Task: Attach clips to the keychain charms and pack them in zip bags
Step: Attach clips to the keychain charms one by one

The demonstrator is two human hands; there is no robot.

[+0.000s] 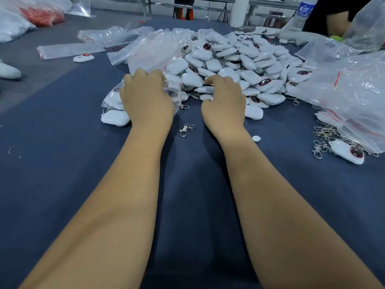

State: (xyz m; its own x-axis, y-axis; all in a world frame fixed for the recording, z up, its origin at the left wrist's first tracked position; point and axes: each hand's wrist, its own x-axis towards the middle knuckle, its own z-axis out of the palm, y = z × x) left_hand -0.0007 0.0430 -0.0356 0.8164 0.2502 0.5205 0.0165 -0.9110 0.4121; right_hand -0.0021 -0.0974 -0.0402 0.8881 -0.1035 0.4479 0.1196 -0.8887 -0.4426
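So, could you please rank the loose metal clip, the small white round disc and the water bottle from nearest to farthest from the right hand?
From the right hand:
1. Loose metal clip, on the cloth between the wrists.
2. White round disc, by the right wrist, about as near.
3. Water bottle, far right corner.

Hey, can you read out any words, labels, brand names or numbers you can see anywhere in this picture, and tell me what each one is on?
Water bottle, top right: its blue label carries white characters, too blurred to read.
White charms in the pile: dark oval with a red rim on some faces, no legible text.
Zip bags: red strip at the seal, no readable print.
Nothing else in view carries writing that can be made out.
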